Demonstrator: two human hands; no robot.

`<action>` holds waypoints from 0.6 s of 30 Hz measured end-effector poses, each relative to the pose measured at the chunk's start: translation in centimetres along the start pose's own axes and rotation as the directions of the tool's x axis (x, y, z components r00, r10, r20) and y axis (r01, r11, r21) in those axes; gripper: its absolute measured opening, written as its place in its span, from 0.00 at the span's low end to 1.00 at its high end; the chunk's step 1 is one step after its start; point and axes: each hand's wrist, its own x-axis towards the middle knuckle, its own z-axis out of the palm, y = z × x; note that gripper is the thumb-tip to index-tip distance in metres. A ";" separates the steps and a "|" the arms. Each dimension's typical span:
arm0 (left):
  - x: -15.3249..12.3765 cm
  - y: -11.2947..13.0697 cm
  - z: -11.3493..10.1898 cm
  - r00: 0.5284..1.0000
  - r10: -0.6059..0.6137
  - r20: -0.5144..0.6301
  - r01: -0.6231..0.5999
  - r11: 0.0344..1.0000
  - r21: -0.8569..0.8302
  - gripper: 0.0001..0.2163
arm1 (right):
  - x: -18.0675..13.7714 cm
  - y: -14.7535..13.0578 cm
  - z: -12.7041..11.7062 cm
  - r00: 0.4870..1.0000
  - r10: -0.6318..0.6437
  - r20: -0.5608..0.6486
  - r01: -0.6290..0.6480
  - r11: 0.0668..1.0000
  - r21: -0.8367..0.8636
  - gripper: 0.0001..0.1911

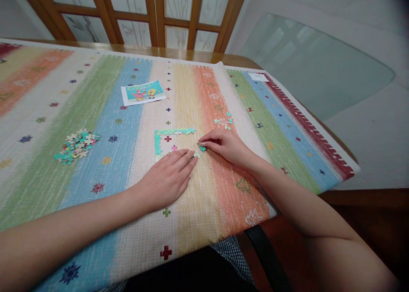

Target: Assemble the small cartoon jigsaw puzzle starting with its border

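Note:
A partly joined jigsaw puzzle [157, 143] lies in front of me, its teal left side and top edge showing as a frame. My left hand [169, 177] rests flat over the lower edge of this frame, fingers stretched out, and covers part of it. Just right of those fingertips, my right hand [223, 145] pinches a small teal puzzle piece [202, 148] between thumb and forefinger. Inside the frame sits a loose pink piece [174, 148]. Several loose teal pieces [229, 120] lie beyond my right hand on the orange stripe.
A heap of mixed puzzle pieces [78, 145] lies to the left on the striped tablecloth [134, 172]. Farther back is a printed cartoon picture [143, 93]. A small white label [258, 77] lies near the far right corner. Wooden glazed doors [153, 17] stand behind the table.

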 end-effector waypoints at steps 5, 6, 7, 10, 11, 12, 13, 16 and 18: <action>0.0 0.0 -0.2 1.000 -0.014 0.028 0.014 1.000 0.010 0.22 | 0.1 -0.2 -0.2 0.999 -0.006 0.036 0.009 0.997 -0.081 0.09; 0.0 0.0 -0.2 0.999 -0.019 0.034 0.018 1.000 0.011 0.22 | 0.1 -0.3 -0.2 0.999 -0.009 0.044 0.013 0.996 -0.086 0.09; 0.0 0.0 -0.2 0.999 -0.021 0.036 0.021 1.000 0.012 0.22 | 0.1 -0.4 -0.3 0.999 -0.012 0.051 0.016 0.996 -0.087 0.09; 0.0 0.0 -0.2 1.000 -0.014 0.028 0.013 1.000 0.019 0.21 | 0.1 -0.6 -0.4 0.998 0.000 0.062 0.005 0.998 -0.068 0.08; 0.0 0.1 -0.2 1.000 -0.010 0.023 0.010 1.000 0.023 0.21 | 0.0 -0.6 -0.5 0.998 0.014 0.067 -0.010 0.998 -0.057 0.08; 0.0 0.1 -0.2 1.000 -0.008 0.020 0.008 1.000 0.028 0.21 | 0.0 -0.7 -0.5 0.997 0.032 0.072 -0.029 0.999 -0.044 0.07; 0.0 0.1 -0.2 1.000 -0.006 0.018 0.005 1.000 0.031 0.21 | -0.1 -0.7 -0.6 0.995 0.055 0.078 -0.052 0.998 -0.031 0.07; 0.1 0.1 -0.3 1.000 -0.009 0.020 0.009 1.000 0.028 0.22 | -0.3 -0.9 -1.0 0.987 0.121 0.103 -0.122 0.992 0.002 0.06; 0.1 0.1 -0.3 1.000 -0.015 0.019 0.014 1.000 0.022 0.22 | -0.6 -1.1 -1.4 0.980 0.155 0.127 -0.156 0.988 0.001 0.05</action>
